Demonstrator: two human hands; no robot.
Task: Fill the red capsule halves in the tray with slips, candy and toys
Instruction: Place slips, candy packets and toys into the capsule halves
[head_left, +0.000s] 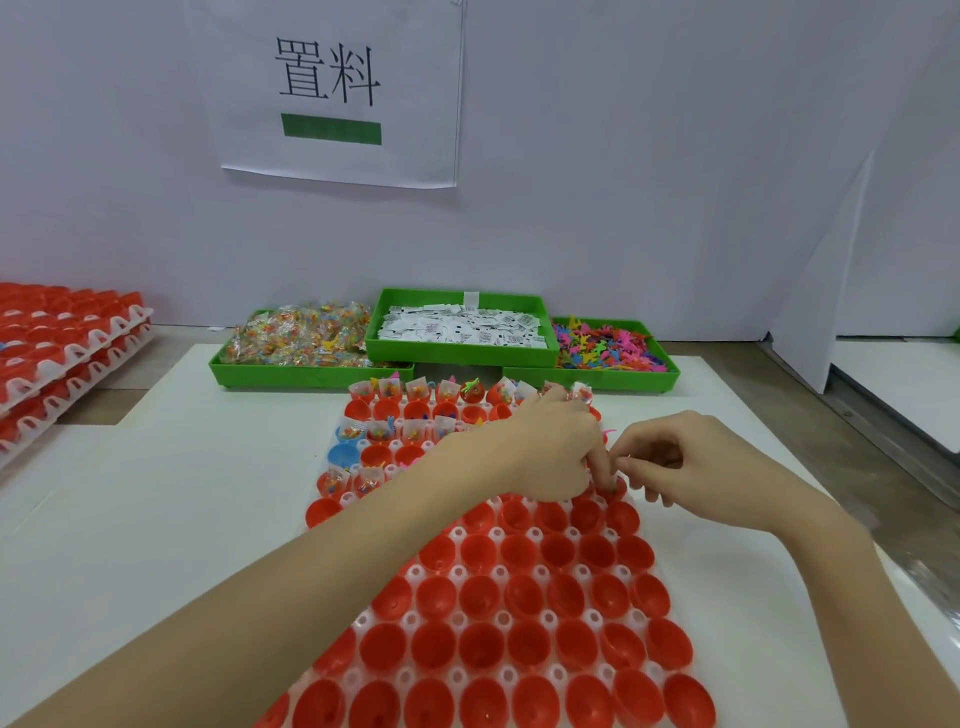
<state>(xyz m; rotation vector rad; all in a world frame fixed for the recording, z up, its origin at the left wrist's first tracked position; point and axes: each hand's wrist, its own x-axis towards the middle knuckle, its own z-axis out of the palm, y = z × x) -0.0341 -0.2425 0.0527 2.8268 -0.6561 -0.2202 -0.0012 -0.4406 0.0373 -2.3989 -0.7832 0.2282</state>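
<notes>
White plastic tray of red egg-shaped plastic capsule halves lying on the white surface, long axis running from the near edge away toward the wall, tilted slightly leftward at the far end. Open mouths of the halves all facing up. Far rows already stuffed with folded paper and wrapped candy; near rows showing only bare red cups. Two blue plastic halves sitting at the left edge among the filled rows.

Left hand reaching across the tray, fingers curled downward, fingertips pressed into a cup near the right edge at the boundary between filled and unfilled rows. Right hand just beside it, fingers curled, thumb and forefinger pinched close against the left fingertips; what, if anything, sits in either pinch too small to tell.

Beyond the tray, three green plastic bins by the wall: left bin of clear-wrapped candy, raised middle bin of white printed paper slips, right bin of small multicoloured plastic toys. Print on the slips too fine to read.

White paper sign on the wall reading "置料" in black, a solid green bar beneath.

Stacked white trays of red halves at far left.
</notes>
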